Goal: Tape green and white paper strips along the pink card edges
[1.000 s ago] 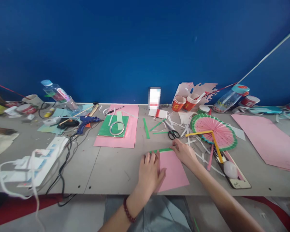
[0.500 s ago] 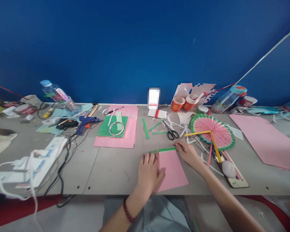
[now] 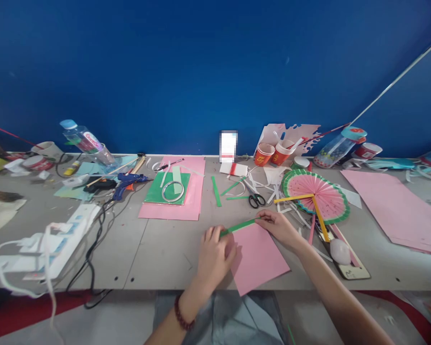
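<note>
A square of pink paper (image 3: 260,258) lies tilted at the table's front edge, one corner jutting past it. Along its far side runs a green paper strip (image 3: 240,226). My left hand (image 3: 215,254) grips the paper at the strip's left end, fingers curled over and the thumb tucked in. At the other end, my right hand (image 3: 275,225) pinches the strip and paper edge between thumb and fingertips. Black scissors (image 3: 256,201) lie just beyond the right hand. Green paper offcuts (image 3: 216,191) are scattered near them.
A watermelon-patterned paper fan (image 3: 319,194) rests to the right, beside a large pink sheet (image 3: 395,206). Left of centre are green paper squares (image 3: 151,191) with a ring on top. A blue glue gun (image 3: 129,182), cables and a power strip (image 3: 70,239) sit farther left.
The pink paper has turned and its near corner has come forward over the table edge. My left hand has gone from lying flat on the paper to gripping its left end.
</note>
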`<state>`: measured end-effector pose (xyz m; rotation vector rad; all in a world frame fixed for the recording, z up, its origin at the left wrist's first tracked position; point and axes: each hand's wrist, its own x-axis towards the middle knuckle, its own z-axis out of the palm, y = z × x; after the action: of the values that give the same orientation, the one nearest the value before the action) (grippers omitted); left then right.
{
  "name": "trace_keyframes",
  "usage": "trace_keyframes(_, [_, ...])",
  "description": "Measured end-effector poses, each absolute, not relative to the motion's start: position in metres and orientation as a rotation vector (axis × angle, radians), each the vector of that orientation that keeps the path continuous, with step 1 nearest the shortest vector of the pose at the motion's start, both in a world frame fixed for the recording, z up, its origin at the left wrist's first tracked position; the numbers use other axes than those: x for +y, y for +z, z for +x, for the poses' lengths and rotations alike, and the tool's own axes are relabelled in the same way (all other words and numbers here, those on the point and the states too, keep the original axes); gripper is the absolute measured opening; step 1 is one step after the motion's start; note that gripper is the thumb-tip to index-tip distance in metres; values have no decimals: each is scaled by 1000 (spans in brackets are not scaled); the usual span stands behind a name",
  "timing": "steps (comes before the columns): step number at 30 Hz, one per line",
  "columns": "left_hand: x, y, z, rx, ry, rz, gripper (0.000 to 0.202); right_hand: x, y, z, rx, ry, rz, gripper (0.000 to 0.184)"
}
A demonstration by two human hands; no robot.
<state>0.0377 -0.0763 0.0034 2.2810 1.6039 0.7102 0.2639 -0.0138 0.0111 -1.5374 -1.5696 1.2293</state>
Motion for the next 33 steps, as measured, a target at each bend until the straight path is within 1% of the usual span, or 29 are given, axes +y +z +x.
trace_keyframes(3, [-64,13,26,1552,887,2086,20,-15,20,262,-1515,1276,-1535,35])
trace_keyframes(5, [-52,19,20,1456,939,1956,21,-15,29,259,-1518,1329,-1534,34])
trace_keyframes(7, [-39,23,16,1319,853,1815,29,-14,38,256,-1530,1366,-1534,33])
trace_keyframes(10, [-24,26,13,1003,535,1563,46,-8,46,251,-1575,1340,-1530,30])
trace_keyframes(13, [-13,25,13,887,434,1420,52,3,45,249,-1650,1261,-1510,30])
trace_keyframes(17, [0,25,15,943,513,1478,49,19,47,247,-1688,1183,-1478,29])
trace_keyframes(22, [11,25,18,1047,627,1518,38,39,65,238,-1818,1082,-1455,24])
trace_keyframes(26, [15,18,19,1092,734,1491,35,56,77,230,-1938,1033,-1463,22])
trace_keyframes(29, [15,13,19,1143,881,1504,33,66,83,224,-2012,984,-1434,21])
trace_keyframes(33, [13,10,16,1255,1133,1661,20,71,92,223,-2077,978,-1336,22])
